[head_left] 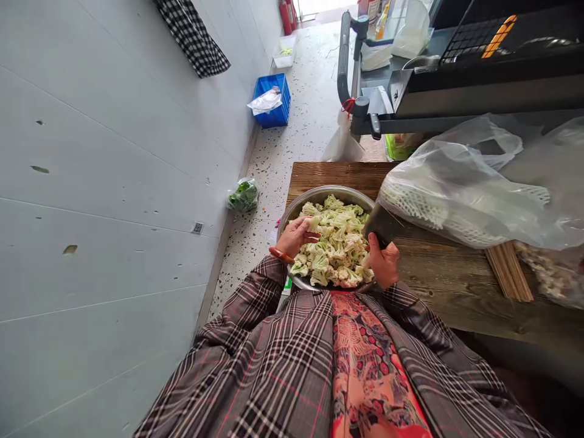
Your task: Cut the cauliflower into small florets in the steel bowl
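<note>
A round metal bowl (292, 205) full of cut cauliflower florets (337, 243) stands at the left end of the wooden table, close to my body. My left hand (296, 236) is over the bowl's left side, thumb and fingers closed on a pale cauliflower floret (312, 224). On the bowl's right side, my right hand (383, 261) grips a cleaver (382, 224), its broad dark blade pointing away from me above the rim. The cleaver's handle is mostly hidden in my fist.
Clear plastic bags (465, 182) with net-wrapped produce lie on the wooden table (447, 274), beside a bundle of wooden sticks (508, 274). A black-handled cart (351, 67) stands beyond. On the floor are a blue crate (274, 115) and bagged greens (243, 196), along the wall (114, 182).
</note>
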{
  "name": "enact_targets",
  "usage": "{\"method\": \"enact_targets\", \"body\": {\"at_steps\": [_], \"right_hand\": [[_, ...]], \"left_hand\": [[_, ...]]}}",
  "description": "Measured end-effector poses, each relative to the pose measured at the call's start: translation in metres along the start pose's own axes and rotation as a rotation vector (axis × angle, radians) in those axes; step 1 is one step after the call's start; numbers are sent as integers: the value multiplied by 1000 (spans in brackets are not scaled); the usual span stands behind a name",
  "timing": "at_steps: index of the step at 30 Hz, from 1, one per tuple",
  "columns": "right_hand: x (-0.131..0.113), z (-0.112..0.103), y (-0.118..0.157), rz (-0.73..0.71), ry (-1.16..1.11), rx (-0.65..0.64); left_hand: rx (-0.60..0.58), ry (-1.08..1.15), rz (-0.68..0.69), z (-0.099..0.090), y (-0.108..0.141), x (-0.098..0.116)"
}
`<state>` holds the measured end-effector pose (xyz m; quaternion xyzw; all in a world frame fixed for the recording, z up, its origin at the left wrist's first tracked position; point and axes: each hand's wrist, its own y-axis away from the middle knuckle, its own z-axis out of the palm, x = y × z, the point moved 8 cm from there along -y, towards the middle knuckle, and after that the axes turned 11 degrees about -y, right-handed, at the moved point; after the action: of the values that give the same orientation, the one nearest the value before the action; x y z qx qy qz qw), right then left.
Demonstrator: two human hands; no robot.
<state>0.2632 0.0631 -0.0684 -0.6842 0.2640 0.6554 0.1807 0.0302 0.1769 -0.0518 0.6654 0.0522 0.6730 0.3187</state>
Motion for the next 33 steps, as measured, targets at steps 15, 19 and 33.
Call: {"method": "enact_targets", "body": {"at_steps": [15,19,33], "right_hand": [[-74,28,44,-47,-138,-356],[-86,31,55,-121,-96,-412],[-105,39,72,-263,35,-548]], "left_hand": [[-225,113,178,43,50,31],[-171,151,181,43,56,29],[16,27,306,42,70,28]]}}
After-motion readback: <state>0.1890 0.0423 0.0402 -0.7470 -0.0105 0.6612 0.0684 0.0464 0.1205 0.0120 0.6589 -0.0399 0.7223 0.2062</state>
